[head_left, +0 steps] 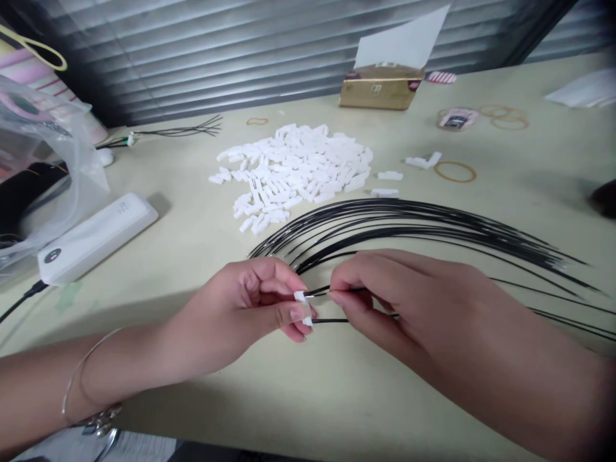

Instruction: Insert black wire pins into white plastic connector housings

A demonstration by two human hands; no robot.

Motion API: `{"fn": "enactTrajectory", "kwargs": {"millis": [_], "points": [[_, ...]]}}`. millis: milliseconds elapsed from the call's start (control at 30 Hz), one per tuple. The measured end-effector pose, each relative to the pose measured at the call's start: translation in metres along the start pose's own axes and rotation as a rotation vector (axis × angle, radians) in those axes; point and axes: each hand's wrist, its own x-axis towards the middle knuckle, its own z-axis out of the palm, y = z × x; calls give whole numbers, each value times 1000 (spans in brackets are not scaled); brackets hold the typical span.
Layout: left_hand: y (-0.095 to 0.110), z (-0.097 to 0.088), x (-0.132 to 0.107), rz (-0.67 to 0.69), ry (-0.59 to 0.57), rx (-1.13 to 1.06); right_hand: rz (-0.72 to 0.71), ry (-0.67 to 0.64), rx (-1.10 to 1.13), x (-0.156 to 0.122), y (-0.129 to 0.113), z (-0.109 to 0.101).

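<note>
Between its thumb and fingers, my left hand (260, 298) pinches a small white connector housing (304, 309). Black wires run out of the housing's right side, one near its top end and one near its bottom end. Just to the right, my right hand (399, 301) is closed on a thin black wire (323, 292), its fingertips a short way from the housing. The wire's tip is close to the housing; I cannot tell whether it is inside. Behind both hands lies a curved bundle of black wires (409, 218) with small metal ends.
A heap of white connector housings (308, 163) lies behind the wires. A white power bank (99, 240) and a plastic bag (52, 173) are at left. A gold box (380, 86) stands near the blinds, with rubber bands (455, 171) to its right.
</note>
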Motion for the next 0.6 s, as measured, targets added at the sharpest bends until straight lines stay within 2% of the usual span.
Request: {"fn": "enactTrajectory", "kwargs": {"millis": [167,300,400,500,600], "points": [[-2,2,-1,13,29,48,-50,-21,-4,0,-3,4],[-5,4,-3,26,57,83,-20,-53,31,0,-8,9],[-6,5,-4,43,50,80,-25,-64,94,2,-6,4],[-5,5,-4,30,20,90,8,-63,168,9,7,-2],[-4,4,-4,12,-3,94,2,9,119,18,29,2]]}}
